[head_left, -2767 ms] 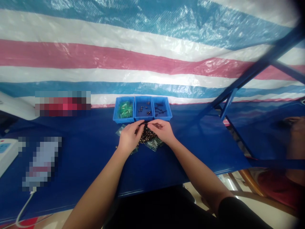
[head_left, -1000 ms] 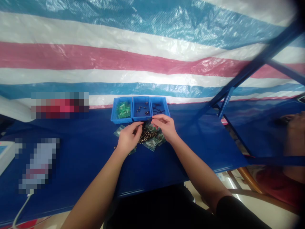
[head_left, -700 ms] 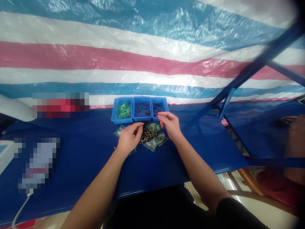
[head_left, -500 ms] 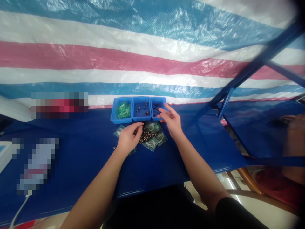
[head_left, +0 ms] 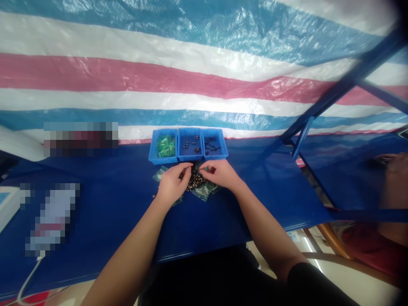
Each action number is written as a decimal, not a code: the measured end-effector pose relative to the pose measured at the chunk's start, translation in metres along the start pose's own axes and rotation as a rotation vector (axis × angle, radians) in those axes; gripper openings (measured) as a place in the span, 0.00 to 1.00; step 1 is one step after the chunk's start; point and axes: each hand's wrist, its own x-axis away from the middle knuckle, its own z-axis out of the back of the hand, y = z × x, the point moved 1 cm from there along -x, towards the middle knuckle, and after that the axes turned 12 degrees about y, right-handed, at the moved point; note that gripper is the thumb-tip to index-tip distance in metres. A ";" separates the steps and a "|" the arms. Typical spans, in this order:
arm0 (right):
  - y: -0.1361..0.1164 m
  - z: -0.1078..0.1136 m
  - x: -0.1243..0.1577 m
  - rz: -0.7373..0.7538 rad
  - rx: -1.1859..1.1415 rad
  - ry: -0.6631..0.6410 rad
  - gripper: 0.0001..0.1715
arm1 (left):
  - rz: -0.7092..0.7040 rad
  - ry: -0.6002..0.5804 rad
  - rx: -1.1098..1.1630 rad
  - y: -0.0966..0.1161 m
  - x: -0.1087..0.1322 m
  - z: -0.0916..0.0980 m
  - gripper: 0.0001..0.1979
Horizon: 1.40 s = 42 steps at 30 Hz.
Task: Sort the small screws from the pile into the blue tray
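Can read no text, brand, number or sign. Just below the grip, cannot make out any print on clear packets [head_left: 203, 192]; same for blue trays [head_left: 165, 161] just beyond. Well left of the grip, at the edge of view: pale blue panel [head_left: 3, 198] on white box [head_left: 12, 203], too small and cut off to read. Nearer, pixelated slab [head_left: 55, 219]; left and beyond, pixelated patch [head_left: 81, 139]: both unreadable.

Three bins [head_left: 190, 158] behind the parts heap [head_left: 196, 182]

The bins [head_left: 190, 158] are blue, their packets [head_left: 166, 146] green, the table [head_left: 204, 227] dark blue, the sheet [head_left: 178, 78] striped blue, white and pink.
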 end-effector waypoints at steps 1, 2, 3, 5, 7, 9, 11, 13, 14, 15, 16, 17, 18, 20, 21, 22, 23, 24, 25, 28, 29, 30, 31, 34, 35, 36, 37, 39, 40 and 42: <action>-0.002 -0.001 0.001 0.023 0.060 -0.073 0.11 | 0.001 0.002 -0.003 0.000 0.000 0.000 0.13; -0.003 -0.001 0.001 0.040 0.119 -0.123 0.12 | 0.002 0.004 -0.005 0.000 0.000 0.000 0.13; -0.004 -0.001 0.001 0.051 0.168 -0.154 0.12 | 0.004 0.006 -0.007 0.000 0.000 0.000 0.13; -0.004 0.000 0.000 0.059 0.221 -0.182 0.13 | 0.006 0.003 -0.008 0.000 0.000 0.000 0.13; -0.004 -0.001 0.000 0.060 0.232 -0.210 0.10 | 0.006 -0.004 -0.007 0.000 0.000 0.000 0.13; -0.003 -0.001 0.000 0.076 0.231 -0.242 0.08 | 0.006 -0.008 -0.006 -0.001 0.001 -0.001 0.13; -0.001 -0.002 0.000 0.099 0.229 -0.251 0.07 | 0.006 -0.010 -0.008 -0.001 0.001 -0.001 0.13; 0.001 -0.003 0.000 0.119 0.217 -0.250 0.08 | 0.007 -0.010 -0.011 -0.001 0.001 -0.001 0.13; 0.001 -0.003 0.000 0.126 0.208 -0.255 0.08 | 0.007 -0.009 -0.011 -0.001 0.001 -0.001 0.13; 0.002 -0.003 0.000 0.131 0.198 -0.263 0.09 | 0.007 -0.008 -0.012 -0.001 0.001 -0.001 0.13; 0.002 -0.003 0.000 0.136 0.188 -0.270 0.08 | 0.007 -0.007 -0.012 -0.001 0.001 -0.001 0.13; 0.002 -0.003 0.000 0.142 0.178 -0.271 0.08 | 0.005 -0.007 -0.012 -0.001 0.001 -0.001 0.13; 0.001 -0.003 -0.001 0.145 0.163 -0.260 0.08 | 0.004 -0.007 -0.011 -0.002 0.001 -0.001 0.13; -0.002 -0.003 -0.001 0.128 0.106 -0.192 0.07 | 0.002 -0.010 -0.001 -0.001 0.001 -0.001 0.13; -0.004 -0.003 -0.001 0.107 0.059 -0.141 0.06 | 0.001 -0.013 0.008 -0.001 0.001 -0.001 0.13; -0.006 -0.003 -0.001 0.078 0.001 -0.081 0.06 | -0.002 -0.019 0.021 -0.001 0.001 -0.001 0.14; -0.008 -0.005 -0.001 0.042 -0.063 -0.018 0.06 | -0.006 -0.026 0.037 0.000 0.001 0.000 0.14; -0.010 -0.006 -0.001 0.002 -0.129 0.042 0.07 | -0.011 -0.034 0.053 0.001 0.001 0.000 0.14; -0.012 -0.008 0.000 -0.040 -0.194 0.095 0.08 | -0.019 -0.045 0.067 0.002 0.001 0.000 0.14; -0.014 -0.017 0.002 -0.159 -0.383 0.180 0.12 | -0.043 -0.074 0.098 0.005 0.002 0.000 0.15; -0.014 -0.020 0.002 -0.188 -0.434 0.190 0.12 | -0.050 -0.078 0.100 0.006 0.002 0.000 0.15; -0.013 -0.022 0.002 -0.213 -0.475 0.195 0.13 | -0.054 -0.079 0.097 0.006 0.002 0.000 0.15; -0.012 -0.024 0.003 -0.234 -0.508 0.198 0.14 | -0.055 -0.074 0.089 0.006 0.002 0.000 0.15; -0.010 -0.027 0.002 -0.278 -0.601 0.180 0.15 | -0.037 -0.050 0.056 0.005 0.001 -0.001 0.15; -0.009 -0.028 0.001 -0.286 -0.638 0.166 0.15 | -0.025 -0.037 0.051 0.004 0.002 -0.001 0.15; -0.009 -0.029 0.001 -0.291 -0.677 0.150 0.15 | -0.010 -0.022 0.052 0.004 0.002 -0.001 0.15; -0.008 -0.030 0.001 -0.299 -0.714 0.133 0.16 | 0.004 -0.004 0.058 0.003 0.002 -0.002 0.15; -0.008 -0.032 0.001 -0.327 -0.772 0.111 0.17 | 0.024 0.031 0.076 0.003 0.002 -0.002 0.14; -0.007 -0.032 0.001 -0.346 -0.793 0.104 0.16 | 0.027 0.044 0.084 0.003 0.002 -0.002 0.14; -0.007 -0.034 0.001 -0.383 -0.819 0.095 0.16 | 0.018 0.055 0.097 0.003 0.002 -0.003 0.13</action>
